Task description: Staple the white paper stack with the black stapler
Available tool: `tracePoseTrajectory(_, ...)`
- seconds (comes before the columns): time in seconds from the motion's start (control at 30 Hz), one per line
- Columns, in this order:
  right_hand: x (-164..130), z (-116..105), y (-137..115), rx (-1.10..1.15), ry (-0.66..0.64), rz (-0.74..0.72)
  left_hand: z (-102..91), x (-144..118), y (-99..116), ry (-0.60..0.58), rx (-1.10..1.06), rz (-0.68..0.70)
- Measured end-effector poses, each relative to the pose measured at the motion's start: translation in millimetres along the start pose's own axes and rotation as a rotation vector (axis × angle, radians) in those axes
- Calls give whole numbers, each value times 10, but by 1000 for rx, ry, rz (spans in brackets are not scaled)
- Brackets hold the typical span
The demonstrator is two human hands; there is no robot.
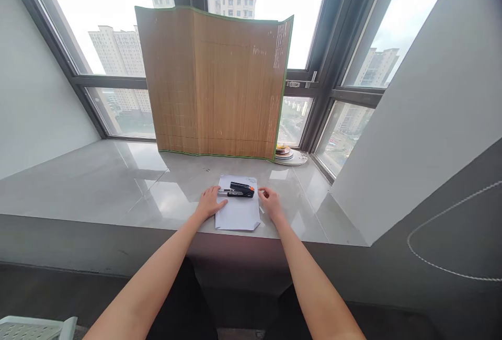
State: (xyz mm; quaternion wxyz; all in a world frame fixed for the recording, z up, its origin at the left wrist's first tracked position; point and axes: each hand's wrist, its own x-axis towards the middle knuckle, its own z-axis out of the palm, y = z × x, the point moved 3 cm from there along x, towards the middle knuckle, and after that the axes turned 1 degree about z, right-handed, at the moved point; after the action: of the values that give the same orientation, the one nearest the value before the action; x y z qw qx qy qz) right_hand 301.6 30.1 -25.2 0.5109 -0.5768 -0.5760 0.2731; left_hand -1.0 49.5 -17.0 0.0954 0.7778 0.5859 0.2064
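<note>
A white sheet of paper (pixel 237 214) lies on the grey sill (pixel 117 183) near its front edge. On its far part rests a black stapler (pixel 240 190) with an orange tip, lying crosswise. My left hand (pixel 209 202) lies flat on the paper's left edge, fingers near the stapler's metal end. At the paper's right edge my right hand (pixel 270 201) has its fingers loosely curled, just right of the stapler's orange tip. Neither hand grips anything.
A bamboo mat screen (pixel 215 83) with green trim stands upright behind the paper. A stack of small plates (pixel 288 155) sits at its right foot. Windows surround the sill; a white slanted wall (pixel 411 131) rises on the right.
</note>
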Motion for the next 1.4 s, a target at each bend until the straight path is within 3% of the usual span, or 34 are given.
tracePoseTrajectory(0.17, -28, 20, -19, -101, 28, -56, 35, 11, -43, 13, -12, 18)
tracePoseTrajectory(0.33, 30, 206, -122, -126, 2, -280, 63, 26, -77, 29, -55, 4)
tracePoseTrajectory(0.57, 340, 536, -347, -185, -303, -170, 43, 6, -35, 36, -81, -3)
tracePoseTrajectory(0.77, 329, 468, -458, -202, -292, -144, -39, -42, 12, 51, -205, -2)
tracePoseTrajectory(0.87, 212, 409, -503, -145, -167, -145, -167, -50, 47, 240, -501, -67)
tracePoseTrajectory(0.97, 75, 386, -614, -187, -34, -195, -229, -46, 104, 425, -1066, -291)
tracePoseTrajectory(1.07, -82, 433, -838, -370, 9, -445, -168, -5, 260, 349, -1572, -484)
tracePoseTrajectory(1.2, -296, 519, -1109, -594, -64, -879, -87, 35, 437, 233, -2094, -629)
tracePoseTrajectory(1.27, -347, 515, -1157, -639, -97, -984, -75, 40, 451, 238, -2146, -633)
tracePoseTrajectory(1.4, -357, 446, -1130, -668, -119, -1048, -64, 36, 397, 272, -2178, -575)
